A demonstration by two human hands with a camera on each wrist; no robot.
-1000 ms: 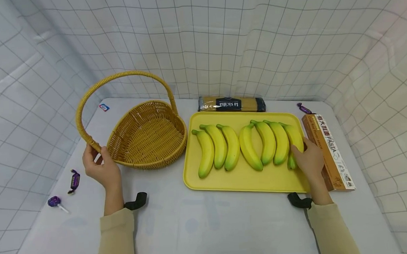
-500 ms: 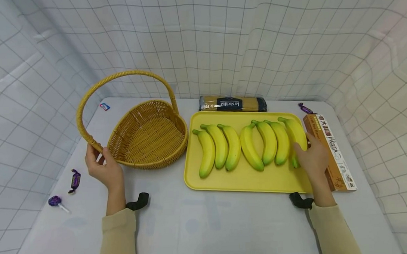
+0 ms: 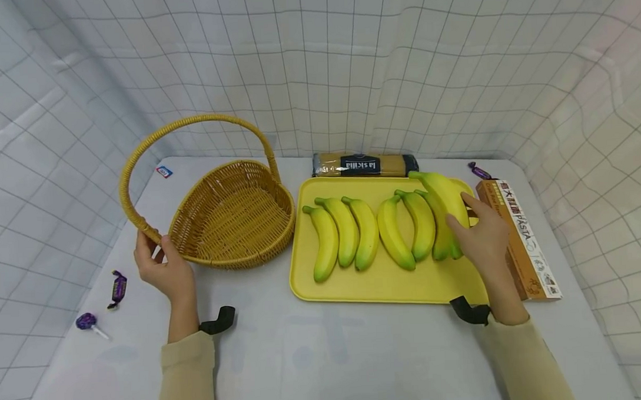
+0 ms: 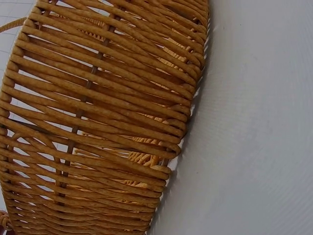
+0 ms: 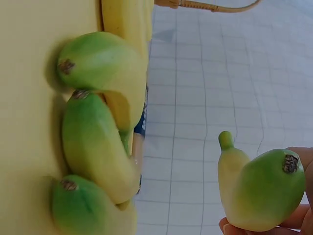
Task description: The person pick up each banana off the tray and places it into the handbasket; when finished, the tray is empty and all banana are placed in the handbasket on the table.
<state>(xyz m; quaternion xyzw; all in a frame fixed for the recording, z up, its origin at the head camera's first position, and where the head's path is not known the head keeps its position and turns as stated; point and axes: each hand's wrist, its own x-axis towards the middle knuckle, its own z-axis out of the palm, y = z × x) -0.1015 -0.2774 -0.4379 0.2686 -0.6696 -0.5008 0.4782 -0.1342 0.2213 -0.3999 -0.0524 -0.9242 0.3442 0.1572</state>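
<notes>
My left hand (image 3: 168, 269) grips the near-left base of the arched handle on a woven wicker basket (image 3: 236, 220). The basket's slatted side (image 4: 98, 107) fills much of the left wrist view; that hand's fingers are hidden there. Above the right end of a yellow tray (image 3: 366, 288), my right hand (image 3: 483, 241) holds a banana (image 3: 441, 193) between thumb and fingers. In the right wrist view this banana (image 5: 266, 193) hangs well apart from the others, its green tip toward the camera. Several bananas (image 3: 366, 233) lie side by side on the tray, stems pointing away.
A brown pasta box (image 3: 520, 240) lies beside the tray's right edge. Behind the tray is a pack of spaghetti (image 3: 364, 164). Wrapped candies (image 3: 118, 289) and a lollipop (image 3: 86, 320) lie at the left, another candy (image 3: 479, 171) at the back right. Grid-patterned curtains enclose the table.
My right hand has taken the rightmost banana off the tray, raising it and moving it slightly left over its neighbours. The left hand stays on the basket handle.
</notes>
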